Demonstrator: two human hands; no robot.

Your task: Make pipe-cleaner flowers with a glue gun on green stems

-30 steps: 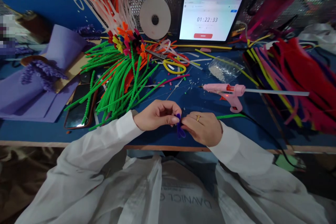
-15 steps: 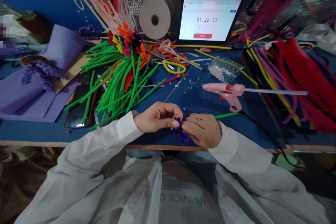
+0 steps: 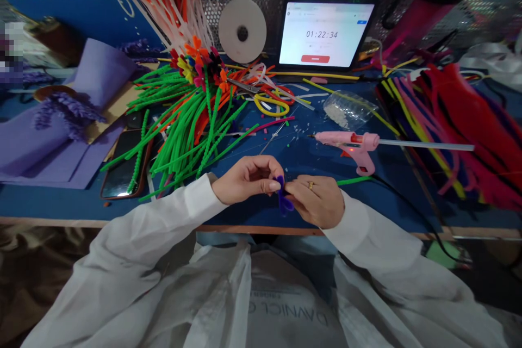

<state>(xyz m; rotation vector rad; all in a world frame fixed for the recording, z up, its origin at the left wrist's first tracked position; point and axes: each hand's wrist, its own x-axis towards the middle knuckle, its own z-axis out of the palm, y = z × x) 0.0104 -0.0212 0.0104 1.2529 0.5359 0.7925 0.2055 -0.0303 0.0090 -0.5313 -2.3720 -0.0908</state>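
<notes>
Between my two hands is a purple pipe cleaner (image 3: 284, 204) bent into petal-like loops, held just above the table's front edge. My left hand (image 3: 253, 178) pinches its upper part between thumb and fingers. From the other side my right hand (image 3: 316, 199), with a ring on one finger, grips it with the fingers curled; the fingertips are partly hidden. A green pipe cleaner (image 3: 354, 180) lies on the table just beyond my right hand. Farther off on the right rests a pink glue gun (image 3: 346, 144) with a long glue stick in its back.
Left of my hands lie many green pipe cleaners (image 3: 183, 141), a phone (image 3: 118, 174) and purple wrapping paper (image 3: 41, 155). Yellow-handled scissors (image 3: 271, 104), a ribbon spool (image 3: 242, 30) and a tablet timer (image 3: 326, 35) are behind. Coloured pipe cleaners (image 3: 460, 125) fill the right; a cable (image 3: 411, 209) trails there.
The purple loops have turned slightly and spread in my fingers, with one loop now standing higher by my left thumb. Both hands stay in nearly the same place.
</notes>
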